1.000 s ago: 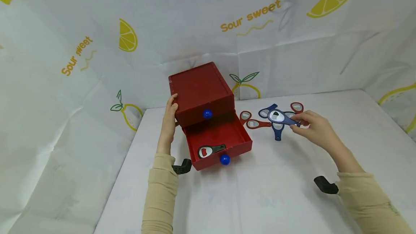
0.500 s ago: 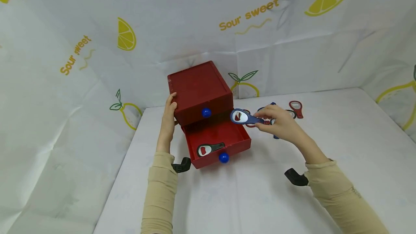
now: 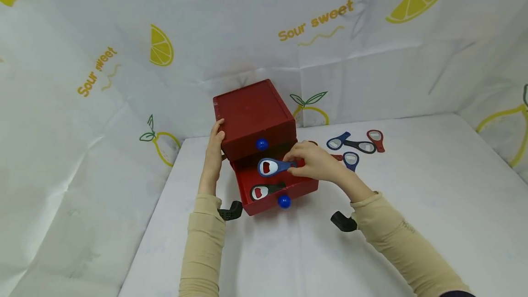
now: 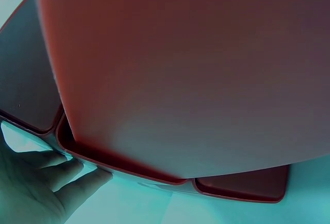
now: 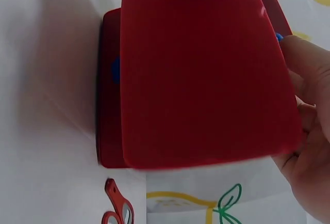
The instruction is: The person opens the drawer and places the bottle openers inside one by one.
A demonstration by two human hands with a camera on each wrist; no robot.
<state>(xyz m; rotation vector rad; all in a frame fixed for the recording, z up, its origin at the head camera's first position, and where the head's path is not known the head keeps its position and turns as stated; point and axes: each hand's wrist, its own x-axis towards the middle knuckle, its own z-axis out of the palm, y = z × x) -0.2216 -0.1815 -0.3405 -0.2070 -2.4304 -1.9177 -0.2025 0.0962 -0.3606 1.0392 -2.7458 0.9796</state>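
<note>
A red drawer cabinet (image 3: 252, 110) stands on the white table with a drawer (image 3: 305, 190) pulled out. My left hand (image 3: 212, 159) holds steady against the cabinet's left side, fingers extended along it in the left wrist view (image 4: 77, 180). Over the drawer, my right hand (image 3: 319, 162) pinches the handle of a blue bottle opener (image 3: 269, 167), its ring end pointing left. A black bottle opener (image 3: 260, 192) lies inside near the drawer's front. In the right wrist view, the drawer front (image 5: 206, 80) covers most of the scene and hides the held opener.
Right of the cabinet lie several more bottle openers: a blue one (image 3: 337, 141), a black one (image 3: 360, 146), a red one (image 3: 376, 140) and others partly behind my right hand. A lemon-printed sheet (image 3: 371, 77) rises behind the table.
My right hand has carried the blue bottle opener leftward from the pile to over the open drawer. My left hand has stayed on the cabinet's side.
</note>
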